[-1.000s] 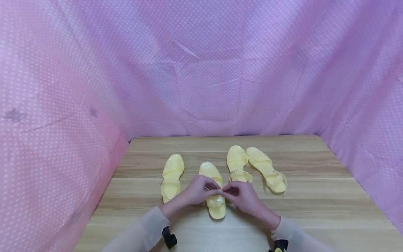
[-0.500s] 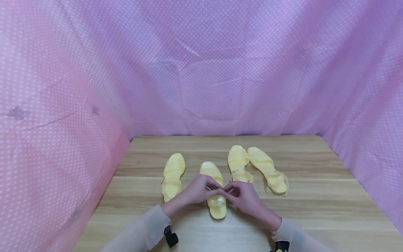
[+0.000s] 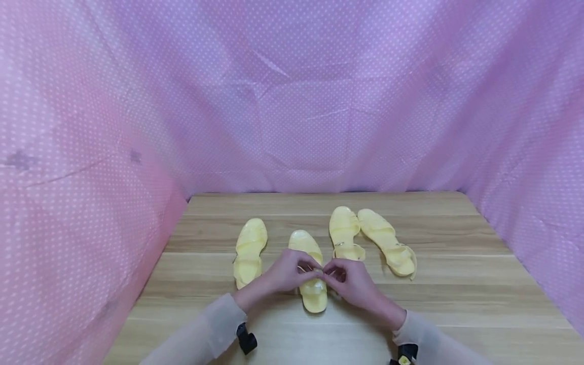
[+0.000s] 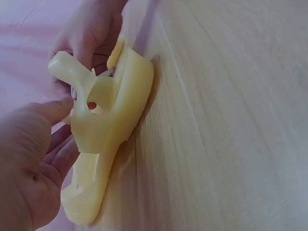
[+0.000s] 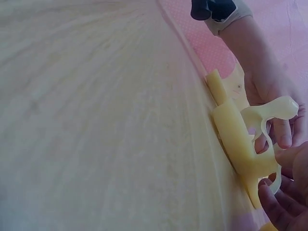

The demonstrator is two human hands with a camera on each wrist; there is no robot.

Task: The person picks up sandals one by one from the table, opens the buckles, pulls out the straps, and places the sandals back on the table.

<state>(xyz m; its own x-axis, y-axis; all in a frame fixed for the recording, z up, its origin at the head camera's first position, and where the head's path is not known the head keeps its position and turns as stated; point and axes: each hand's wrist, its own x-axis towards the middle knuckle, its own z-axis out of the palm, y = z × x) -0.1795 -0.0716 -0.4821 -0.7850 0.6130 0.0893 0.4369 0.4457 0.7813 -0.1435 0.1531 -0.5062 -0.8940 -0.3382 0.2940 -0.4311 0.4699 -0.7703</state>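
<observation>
From my remote seat, the head view shows the sandal in hand (image 3: 313, 289) just below the centre of the frame, lying lengthwise on the tabletop (image 3: 438, 296). The left hand (image 3: 287, 272) comes in from the lower left and the right hand (image 3: 355, 283) from the lower right, meeting above it.

I see the fingers of both hands drawn narrow, thumb against fingertips, pinching the sandal's strap (image 5: 276, 184); what exactly sits between the tips is too small for me to tell. In my left wrist view the sandal runs from the top centre to the lower left, with a pale strap end standing up. My right wrist view puts it at the right edge.

Back in the head view, a second yellow sandal (image 3: 250, 248) lies left of the left hand. Right of centre I have two more: a straighter sandal (image 3: 344, 228), partly behind the right hand, and a slanted sandal (image 3: 385, 241) whose far end is just beside it. Pink dotted cloth (image 3: 296, 126) fills the upper frame.
</observation>
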